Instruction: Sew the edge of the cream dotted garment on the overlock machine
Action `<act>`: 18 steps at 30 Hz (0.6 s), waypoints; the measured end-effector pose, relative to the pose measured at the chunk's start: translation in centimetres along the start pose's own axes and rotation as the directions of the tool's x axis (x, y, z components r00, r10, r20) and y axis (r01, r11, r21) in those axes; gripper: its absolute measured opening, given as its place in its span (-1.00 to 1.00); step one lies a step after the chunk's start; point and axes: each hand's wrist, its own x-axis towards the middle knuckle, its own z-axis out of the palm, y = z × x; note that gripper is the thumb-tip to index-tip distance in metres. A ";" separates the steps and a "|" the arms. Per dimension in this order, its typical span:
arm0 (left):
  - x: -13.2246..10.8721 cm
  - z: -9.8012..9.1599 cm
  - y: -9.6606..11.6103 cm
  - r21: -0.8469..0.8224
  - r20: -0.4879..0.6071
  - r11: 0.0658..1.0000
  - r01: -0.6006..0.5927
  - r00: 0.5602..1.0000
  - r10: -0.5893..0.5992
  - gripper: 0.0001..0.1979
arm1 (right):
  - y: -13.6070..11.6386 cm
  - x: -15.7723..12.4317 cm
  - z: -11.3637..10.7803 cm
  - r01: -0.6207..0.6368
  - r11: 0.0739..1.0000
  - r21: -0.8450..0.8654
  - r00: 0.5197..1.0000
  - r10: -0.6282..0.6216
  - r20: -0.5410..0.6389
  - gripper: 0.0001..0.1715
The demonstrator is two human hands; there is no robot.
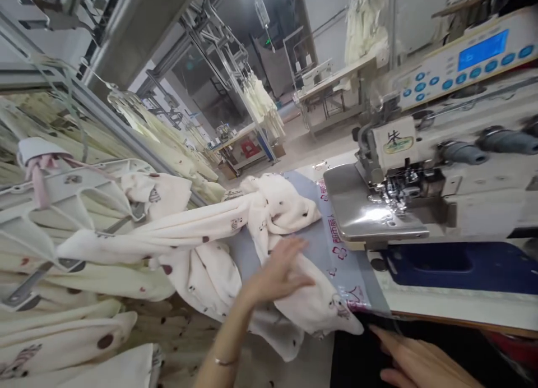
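A cream garment piece [311, 298] with dark spots and small printed figures lies crumpled over the front edge of the sewing table. My left hand [282, 270] rests on it, fingers stretched out and thumb apart, holding nothing that I can see. At the lower right, my right hand [420, 359] is just beyond the garment's pointed end, with its index finger extended and no object visible in it. One long strip of the same cloth [168, 228] runs left to a white plastic hanger clamp [75, 203].
An overlock sewing machine [403, 186] with a metal plate [365, 208] and a blue-lit control panel [471, 60] stands on the right. Cream garments [63, 332] hang on the left beneath a metal rail [138, 29]. Grey plastic sheeting with pink print [336, 248] covers the table edge.
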 end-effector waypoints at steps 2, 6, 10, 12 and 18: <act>-1.5 4.4 -0.3 0.011 0.038 0.999 0.043 0.998 -0.043 -0.46 | -1.6 1.0 2.3 -0.053 0.993 0.103 0.998 0.049 0.041 -0.48; -2.1 5.5 0.4 -0.039 -0.010 0.998 0.039 0.999 -0.039 -0.60 | -4.9 2.7 2.7 -0.095 0.983 0.159 0.995 0.095 0.008 -0.67; -0.7 1.9 4.3 -0.205 0.037 0.951 -0.231 0.969 0.243 -0.30 | -8.0 4.5 -1.6 0.024 0.988 0.150 0.964 0.017 -0.266 -0.79; 0.2 0.8 6.5 -0.094 0.069 0.959 -0.269 0.959 0.276 -0.45 | -9.3 5.7 -4.3 0.137 0.988 0.074 0.919 -0.098 -0.382 -0.89; 0.5 -0.7 7.9 -0.151 -0.092 0.978 -0.143 0.987 0.130 -0.88 | -9.6 7.4 -8.4 0.049 0.992 0.117 0.923 0.000 -0.384 -0.73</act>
